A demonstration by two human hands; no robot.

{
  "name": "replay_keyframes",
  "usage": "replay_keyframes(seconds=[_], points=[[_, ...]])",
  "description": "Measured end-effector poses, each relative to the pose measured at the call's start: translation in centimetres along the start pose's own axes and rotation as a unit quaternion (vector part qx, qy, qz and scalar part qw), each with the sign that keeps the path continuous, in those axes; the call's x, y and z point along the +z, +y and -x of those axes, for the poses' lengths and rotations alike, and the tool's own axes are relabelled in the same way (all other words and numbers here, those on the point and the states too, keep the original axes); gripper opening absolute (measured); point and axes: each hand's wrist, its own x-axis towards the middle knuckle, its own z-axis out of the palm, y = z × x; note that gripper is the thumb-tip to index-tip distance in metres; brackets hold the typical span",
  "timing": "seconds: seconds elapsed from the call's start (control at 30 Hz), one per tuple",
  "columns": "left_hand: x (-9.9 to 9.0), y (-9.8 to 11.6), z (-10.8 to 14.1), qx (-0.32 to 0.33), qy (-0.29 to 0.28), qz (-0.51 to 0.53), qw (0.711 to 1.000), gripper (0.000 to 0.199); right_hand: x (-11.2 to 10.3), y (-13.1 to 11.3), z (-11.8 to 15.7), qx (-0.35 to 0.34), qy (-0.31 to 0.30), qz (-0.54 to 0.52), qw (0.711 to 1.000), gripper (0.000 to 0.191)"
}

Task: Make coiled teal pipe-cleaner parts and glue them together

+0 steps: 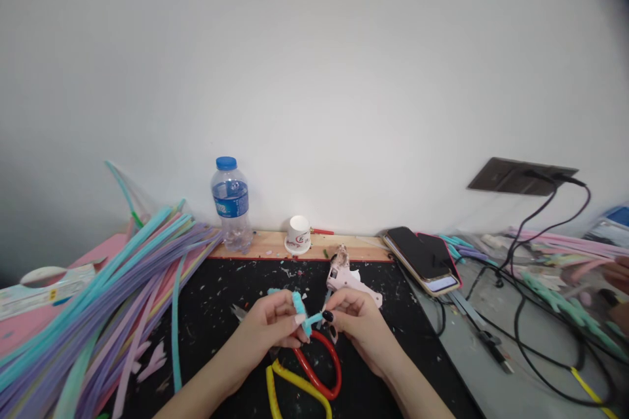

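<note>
Holding a short turquoise strip piece [302, 314] between both hands, we work above the black mat [236, 288] that covers the middle of the desk, toward its near edge. Our left hand [268, 327] is curled shut, pinching the piece's upper end between thumb and fingers. Our right hand [356, 317] is also closed, its thumb and forefinger nipping the lower right tip of the same piece. The two hands sit just beside each other, with the piece bridging the gap between them.

Directly below the hands lie the scissors [314, 376], with one red and one yellow handle loop, near the mat's front edge. A white glue gun [346, 278] rests on the mat just behind our right hand. A large bundle of coloured strips [98, 314] fans across the desk's left side. Along the rear edge stand a water bottle [230, 206] and a small white cup [298, 234]. Stacked phones [422, 258] lie toward the right, beside black cables [521, 301] running to a wall socket [521, 177].
</note>
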Motion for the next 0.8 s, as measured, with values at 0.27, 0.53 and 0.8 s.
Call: replay_keyframes(seconds=[0.27,0.53,0.8], points=[[0.02,-0.22,-0.1,-0.005,-0.006,-0.003,1.0,0.028,0.07,-0.09,-0.02,0.0,-0.011,0.081,0.997,0.015],[-0.2,-0.11,-0.02,-0.003,-0.032,-0.007,0.999,0.025,0.07,-0.16,0.04,-0.012,-0.031,0.143,0.989,0.01],[-0.25,-0.11,0.06,0.001,-0.04,-0.012,0.999,0.023,0.22,-0.32,0.14,-0.044,-0.038,0.142,0.988,0.007]])
